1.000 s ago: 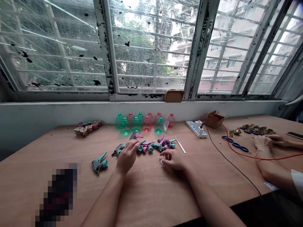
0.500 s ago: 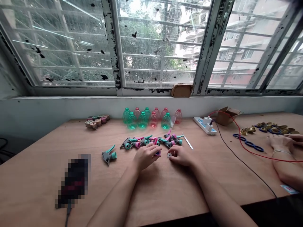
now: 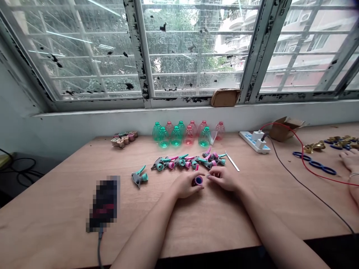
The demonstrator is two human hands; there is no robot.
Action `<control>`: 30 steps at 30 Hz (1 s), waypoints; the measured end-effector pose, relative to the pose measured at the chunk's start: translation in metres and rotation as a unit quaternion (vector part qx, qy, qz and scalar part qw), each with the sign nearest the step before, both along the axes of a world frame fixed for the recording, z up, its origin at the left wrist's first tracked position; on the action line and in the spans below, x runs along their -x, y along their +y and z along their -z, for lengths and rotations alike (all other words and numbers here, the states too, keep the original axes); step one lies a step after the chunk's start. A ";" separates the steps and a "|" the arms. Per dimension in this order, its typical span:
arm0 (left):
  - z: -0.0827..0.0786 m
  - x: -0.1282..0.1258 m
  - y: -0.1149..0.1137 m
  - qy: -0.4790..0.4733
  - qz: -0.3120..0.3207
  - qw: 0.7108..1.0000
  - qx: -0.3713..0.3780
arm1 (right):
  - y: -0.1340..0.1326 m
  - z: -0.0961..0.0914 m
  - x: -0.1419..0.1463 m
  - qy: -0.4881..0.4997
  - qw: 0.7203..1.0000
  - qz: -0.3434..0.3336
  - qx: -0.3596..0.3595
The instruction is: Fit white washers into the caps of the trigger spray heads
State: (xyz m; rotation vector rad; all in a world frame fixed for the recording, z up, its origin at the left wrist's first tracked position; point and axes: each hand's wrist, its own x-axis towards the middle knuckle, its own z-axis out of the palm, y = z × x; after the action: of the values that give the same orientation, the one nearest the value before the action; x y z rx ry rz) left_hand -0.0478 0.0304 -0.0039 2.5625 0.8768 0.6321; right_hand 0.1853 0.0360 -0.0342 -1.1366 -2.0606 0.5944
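My left hand (image 3: 185,185) is closed round a trigger spray head (image 3: 198,181) with a pink collar, whose open end faces me and looks dark blue inside. Close on its right, my right hand (image 3: 225,179) pinches a small whitish washer (image 3: 208,176), mostly hidden by the fingertips. Just beyond both hands lies a row of grey spray heads (image 3: 182,162) with teal and pink triggers and collars. One more spray head, grey and teal (image 3: 139,177), lies apart to the left.
Green and pink clear bottles (image 3: 176,137) stand by the wall. A white stick (image 3: 232,161), a power strip (image 3: 254,142) and red and black cables are on the right. A blurred dark device (image 3: 103,204) lies left. At far right, a co-worker's hand (image 3: 350,160) is near gold parts.
The view has shifted, so the table's things sit further right. My left hand has turned the spray head's collar opening toward me. The washer in my right hand shows less than before.
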 end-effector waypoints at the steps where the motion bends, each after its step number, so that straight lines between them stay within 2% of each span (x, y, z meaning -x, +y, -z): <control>1: 0.000 0.000 0.000 -0.011 0.007 1.000 0.017 | -0.001 -0.001 0.002 0.023 1.000 -0.003 0.000; 5: 0.000 0.001 0.001 -0.052 0.022 0.995 0.078 | -0.005 -0.005 0.014 0.094 0.995 -0.006 -0.014; 8: 0.001 -0.001 0.002 -0.073 0.011 0.992 0.099 | -0.007 -0.006 0.021 0.104 0.994 -0.006 -0.025; 18: 0.004 -0.002 0.006 -0.058 -0.005 0.995 0.075 | -0.009 -0.007 0.021 0.130 0.991 0.027 0.008; 22: 0.008 -0.002 0.007 -0.062 -0.009 0.995 0.073 | -0.010 -0.007 0.024 0.125 0.992 0.001 -0.007; 26: 0.010 -0.003 0.008 -0.062 -0.013 0.995 0.073 | -0.009 -0.001 0.029 0.112 0.993 -0.043 0.007; 30: 0.009 -0.005 0.007 -0.058 -0.010 0.996 0.062 | -0.008 0.004 0.033 0.104 0.994 -0.016 0.002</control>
State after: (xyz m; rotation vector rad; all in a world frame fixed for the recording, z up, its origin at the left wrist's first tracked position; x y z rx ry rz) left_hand -0.0430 0.0371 -0.0131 2.3840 0.8752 0.7030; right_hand 0.1520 0.0276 -0.0378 -1.0017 -1.9027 0.7007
